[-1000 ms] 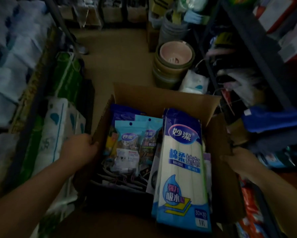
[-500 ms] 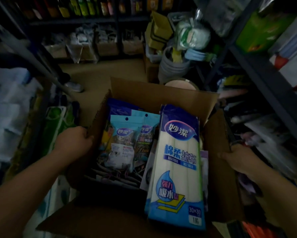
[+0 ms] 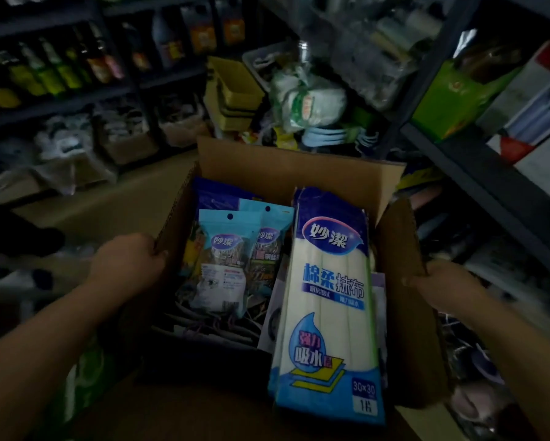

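Observation:
An open cardboard box [image 3: 286,168] fills the middle of the head view, held up in front of me. My left hand [image 3: 125,265] grips its left wall near the top edge. At the right flap my right hand [image 3: 439,286] grips the cardboard, thumb over the edge. Inside, a tall blue and white pack of cleaning cloths [image 3: 329,300] stands on the right. Two light blue packets [image 3: 227,259] of scourers lean in the left part, with darker packs behind and below them.
Dark metal shelving [image 3: 477,173] runs along the right with boxes and packets. Shelves of bottles [image 3: 54,74] stand at the back left. Yellow tubs [image 3: 235,93] and a wrapped bundle [image 3: 305,100] are stacked behind the box. Tan floor [image 3: 108,202] shows left of the box.
The box and both hands have come up and the view has tilted higher: the stacked pots behind are hidden, and the back shelves with bottles have come into sight. Both grips are unchanged.

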### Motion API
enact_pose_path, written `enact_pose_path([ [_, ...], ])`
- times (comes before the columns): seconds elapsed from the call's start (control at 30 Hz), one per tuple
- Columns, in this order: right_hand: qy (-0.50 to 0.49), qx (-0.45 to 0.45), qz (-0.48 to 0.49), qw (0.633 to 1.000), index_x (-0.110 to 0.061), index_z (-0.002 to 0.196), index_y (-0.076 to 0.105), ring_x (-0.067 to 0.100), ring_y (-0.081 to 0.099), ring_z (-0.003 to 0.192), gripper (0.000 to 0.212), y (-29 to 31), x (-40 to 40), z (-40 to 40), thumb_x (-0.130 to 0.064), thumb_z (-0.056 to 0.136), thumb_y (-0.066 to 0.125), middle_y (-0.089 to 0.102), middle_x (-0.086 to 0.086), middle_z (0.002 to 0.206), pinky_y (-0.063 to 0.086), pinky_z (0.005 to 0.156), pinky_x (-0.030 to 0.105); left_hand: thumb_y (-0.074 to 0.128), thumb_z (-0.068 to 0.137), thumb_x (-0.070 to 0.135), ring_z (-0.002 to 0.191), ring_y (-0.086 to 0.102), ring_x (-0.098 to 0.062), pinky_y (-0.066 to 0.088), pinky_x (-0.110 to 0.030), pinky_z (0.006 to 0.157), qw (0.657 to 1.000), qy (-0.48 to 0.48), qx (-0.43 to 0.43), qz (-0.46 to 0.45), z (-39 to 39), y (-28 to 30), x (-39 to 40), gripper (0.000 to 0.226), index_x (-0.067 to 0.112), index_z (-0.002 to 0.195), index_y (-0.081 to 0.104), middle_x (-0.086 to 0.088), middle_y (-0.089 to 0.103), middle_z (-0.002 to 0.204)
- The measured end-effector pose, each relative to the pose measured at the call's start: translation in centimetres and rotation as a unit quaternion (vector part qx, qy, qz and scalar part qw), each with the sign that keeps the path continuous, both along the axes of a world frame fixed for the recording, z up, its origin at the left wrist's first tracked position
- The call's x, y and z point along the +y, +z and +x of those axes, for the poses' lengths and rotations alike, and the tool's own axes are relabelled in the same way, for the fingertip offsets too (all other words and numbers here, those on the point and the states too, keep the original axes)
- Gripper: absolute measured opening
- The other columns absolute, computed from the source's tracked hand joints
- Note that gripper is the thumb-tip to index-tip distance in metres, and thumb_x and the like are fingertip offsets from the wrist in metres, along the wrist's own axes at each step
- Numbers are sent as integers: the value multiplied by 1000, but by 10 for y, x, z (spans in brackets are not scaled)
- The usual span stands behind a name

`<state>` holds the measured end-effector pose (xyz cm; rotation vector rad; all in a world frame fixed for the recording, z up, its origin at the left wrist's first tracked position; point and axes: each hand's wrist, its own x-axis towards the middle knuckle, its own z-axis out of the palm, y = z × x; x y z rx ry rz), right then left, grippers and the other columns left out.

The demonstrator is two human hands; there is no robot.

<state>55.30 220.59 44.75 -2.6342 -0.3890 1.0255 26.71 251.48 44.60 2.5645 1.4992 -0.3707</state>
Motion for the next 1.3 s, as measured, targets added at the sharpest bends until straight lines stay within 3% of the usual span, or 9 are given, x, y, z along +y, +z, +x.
enact_pose_path([
  [0.2,-103,13,-23,994,-5,74,60,16,50,62,33,-2,38,6,-29,96,54,60,11,72,43,54,25,54,93,36,62,50,-23,36,-26,54,994,-111,-13,-16,86,-7,102,38,9,66,54,-5,50,63],
  [0.3,-140,1,-8,990,-13,76,52,8,47,58,23,1,50,8,-23,97,52,53,2,67,32,40,10,52,93,39,64,49,-23,35,-27,55,984,-180,-15,5,138,-4,137,39,7,71,57,-3,46,62],
  [0.47,-224,8,-41,974,2,91,67,9,52,61,33,-12,63,25,-27,96,52,60,5,72,33,46,19,49,94,38,64,53,-24,34,-28,54,961,-274,-29,-9,221,-16,179,41,10,64,51,-5,51,63],
  [0.6,-240,-10,-64,969,-14,72,46,5,44,58,29,-23,72,50,-26,98,47,49,-1,67,30,46,17,48,95,34,74,60,-26,41,-29,59,947,-320,-22,-18,286,-25,193,34,9,76,60,-9,61,76],
  [0.83,-291,-7,-82,953,-13,89,55,20,51,70,18,-31,89,85,-28,97,49,52,9,79,37,54,25,44,97,30,59,45,-15,34,-28,52,930,-364,7,-39,366,-33,200,30,9,79,56,-3,47,64],
  [0.97,-321,-4,-98,942,-13,76,58,20,59,73,32,-38,101,100,-33,98,46,56,5,75,42,60,26,45,98,30,60,49,-19,36,-29,54,922,-384,-8,-46,405,-39,209,36,7,74,58,-5,50,63],
  [1.13,-346,1,-128,929,-10,95,66,24,64,85,38,-57,124,110,-35,100,39,64,9,92,42,61,26,46,98,28,64,47,-20,37,-29,57,918,-392,-20,-56,440,-50,222,33,6,82,65,-4,47,65],
  [1.2,-372,-4,-127,920,-13,85,65,26,64,85,37,-69,133,110,-37,100,41,65,10,94,41,62,26,46,98,27,67,45,-20,33,-28,58,917,-394,-15,-55,449,-57,226,33,4,86,67,-5,46,69],
  [1.3,-409,-6,-120,905,-21,62,49,24,57,69,41,-84,149,111,-37,100,41,56,4,68,39,59,27,45,98,28,60,43,-16,32,-28,57,910,-409,3,-70,462,-74,233,34,12,70,56,1,42,59],
])
